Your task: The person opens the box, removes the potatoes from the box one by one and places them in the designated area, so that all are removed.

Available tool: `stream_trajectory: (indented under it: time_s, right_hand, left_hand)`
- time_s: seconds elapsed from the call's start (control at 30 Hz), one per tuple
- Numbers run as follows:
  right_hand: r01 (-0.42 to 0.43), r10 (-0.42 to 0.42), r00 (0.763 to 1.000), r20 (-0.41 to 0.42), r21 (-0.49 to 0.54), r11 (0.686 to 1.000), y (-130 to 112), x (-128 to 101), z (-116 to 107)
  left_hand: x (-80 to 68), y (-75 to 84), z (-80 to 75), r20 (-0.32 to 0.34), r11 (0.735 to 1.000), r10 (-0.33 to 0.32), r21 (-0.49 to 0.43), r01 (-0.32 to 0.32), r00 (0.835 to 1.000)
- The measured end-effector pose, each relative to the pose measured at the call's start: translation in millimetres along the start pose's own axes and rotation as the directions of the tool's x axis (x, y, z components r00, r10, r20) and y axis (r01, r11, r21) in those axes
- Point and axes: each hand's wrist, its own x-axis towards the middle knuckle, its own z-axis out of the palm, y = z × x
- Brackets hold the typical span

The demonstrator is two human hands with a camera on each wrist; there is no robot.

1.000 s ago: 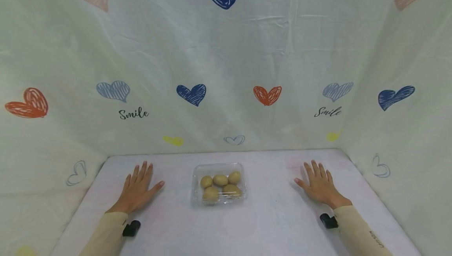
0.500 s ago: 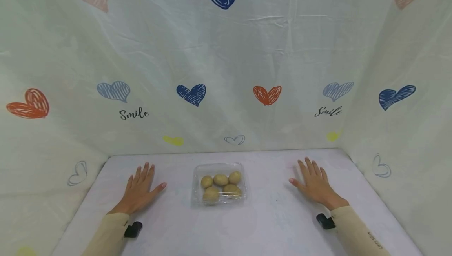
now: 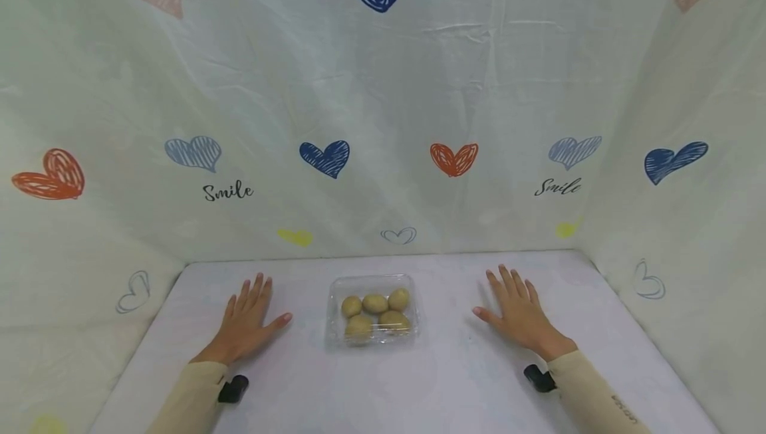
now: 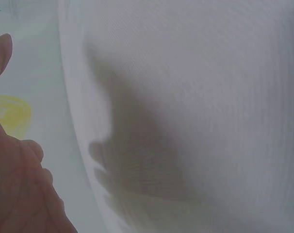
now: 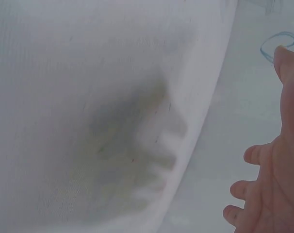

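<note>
Rested left hand (image 3: 248, 327) and right hand (image 3: 520, 318) flat, fingers spread, empty, flanking clear box of potatoes (image 3: 372, 311) on table (image 3: 455, 381).

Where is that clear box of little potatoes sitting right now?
In the head view, the clear box of potatoes sits on the white table, near its middle, between the left hand and right hand, touching neither.

"Smile" stands twice on the heart-printed cloth backdrop (image 3: 383, 88); the sleeve's (image 3: 598, 397) small print looks unreadable.
</note>
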Motion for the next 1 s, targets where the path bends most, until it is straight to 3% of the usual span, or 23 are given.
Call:
stream_trajectory:
  time_s: [0.3,0.57,0.73,1.0]
  right_hand:
    - [0.066,-0.066,0.998,-0.01,-0.003,0.998,-24.0,0.4,4.3]
    - [0.118,-0.118,0.993,-0.012,0.001,0.993,-43.1,-0.3,16.3]
    - [0.13,-0.131,0.991,0.006,0.023,0.991,-55.8,-2.4,19.2]
    - [0.144,-0.146,0.988,0.049,0.044,0.989,-75.8,-3.0,23.3]
  left_hand:
    - [-0.5,13.8,1.4,-0.01,0.999,0.049,-0.014,-0.049,0.999]
    - [-5.9,36.5,2.7,0.012,0.997,0.062,-0.041,-0.062,0.998]
    - [-8.1,45.7,7.9,-0.011,0.994,0.106,-0.041,-0.106,0.994]
    - [-13.9,66.8,10.0,0.034,0.989,0.142,-0.038,-0.14,0.989]
